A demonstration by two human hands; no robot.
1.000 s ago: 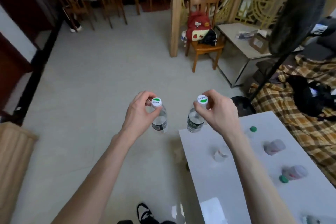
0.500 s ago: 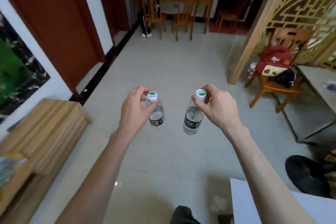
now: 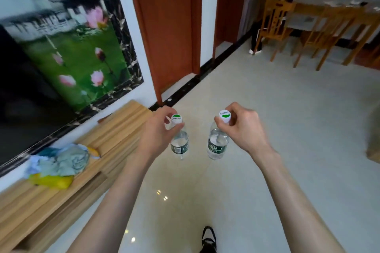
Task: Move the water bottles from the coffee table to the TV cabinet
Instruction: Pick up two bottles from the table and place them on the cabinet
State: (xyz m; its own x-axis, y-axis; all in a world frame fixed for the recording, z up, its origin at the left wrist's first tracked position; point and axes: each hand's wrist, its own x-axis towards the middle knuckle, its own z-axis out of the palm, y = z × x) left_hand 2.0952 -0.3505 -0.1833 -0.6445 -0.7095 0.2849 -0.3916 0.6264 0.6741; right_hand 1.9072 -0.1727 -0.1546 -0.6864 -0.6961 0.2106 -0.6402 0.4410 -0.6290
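Carry step: left hand (image 3: 158, 131) and right hand (image 3: 242, 127) each pinch a water bottle (image 3: 179, 141) by its cap, next set both on TV cabinet (image 3: 115, 129), its free spot probably right end.

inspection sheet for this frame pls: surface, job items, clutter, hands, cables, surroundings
Surface: wooden TV cabinet at left, top partly bare.
Job's things: left bottle and right bottle, both capped, hanging upright over the floor, not yet on the cabinet.
Clutter: crumpled cloths and a yellow bag piled on the cabinet top.
Hands: left hand pinches the left bottle by its cap; right hand does the same with the right bottle.
Cables: nothing seen.
Surroundings: lotus picture on the wall, red-brown doors, wooden chairs and table at far right, tiled floor.
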